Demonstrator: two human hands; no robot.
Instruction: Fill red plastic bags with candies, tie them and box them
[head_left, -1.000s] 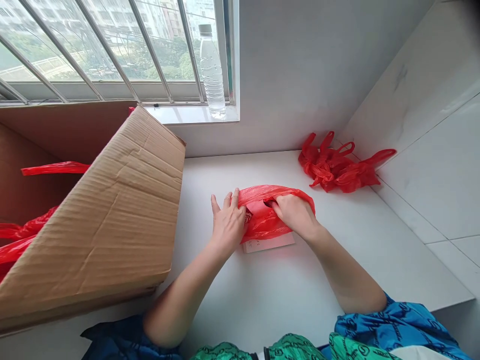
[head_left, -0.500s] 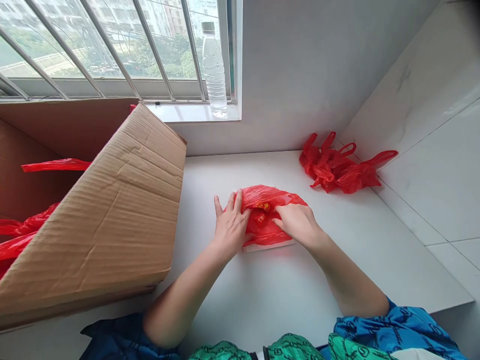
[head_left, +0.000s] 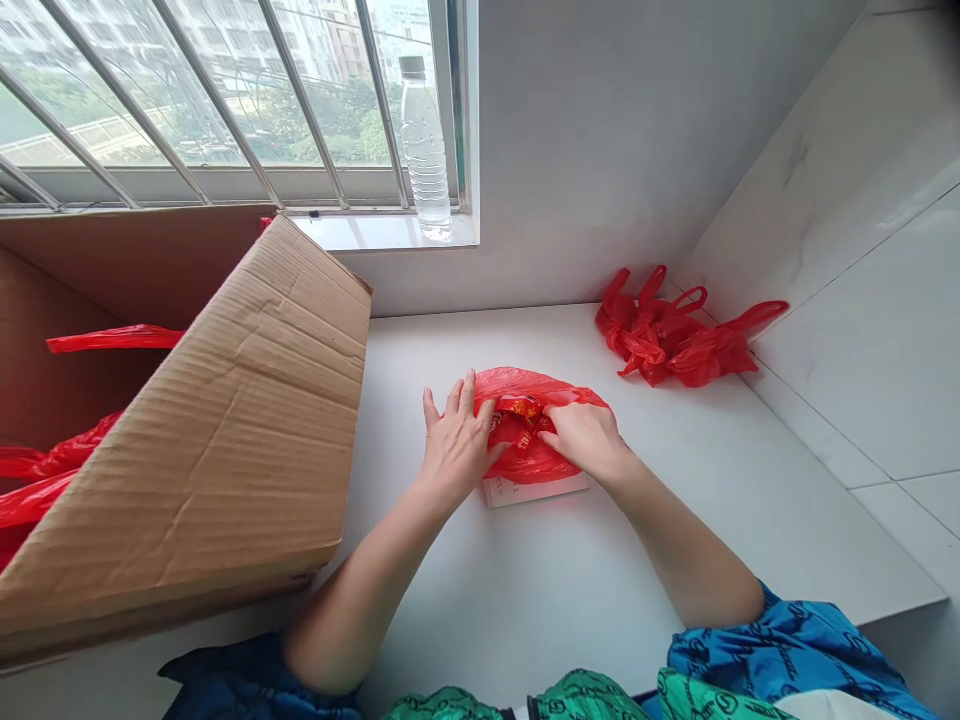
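A red plastic bag (head_left: pixel 525 415) lies on the white counter (head_left: pixel 570 580) over a small white box (head_left: pixel 534 489), whose near edge sticks out below the bag. My left hand (head_left: pixel 456 440) rests on the bag's left side, fingers stretched out and thumb pressed on the plastic. My right hand (head_left: pixel 586 438) sits on the bag's right side, fingers curled and pinching the plastic near its middle.
A large open cardboard box (head_left: pixel 187 420) stands at the left with red bags (head_left: pixel 45 470) inside. A pile of red plastic bags (head_left: pixel 675 335) lies at the back right by the tiled wall. A clear water bottle (head_left: pixel 424 150) stands on the window sill.
The bag has been gathered tighter over the white box. My right hand moved from the bag's opening to its top, and both hands shifted slightly toward each other.
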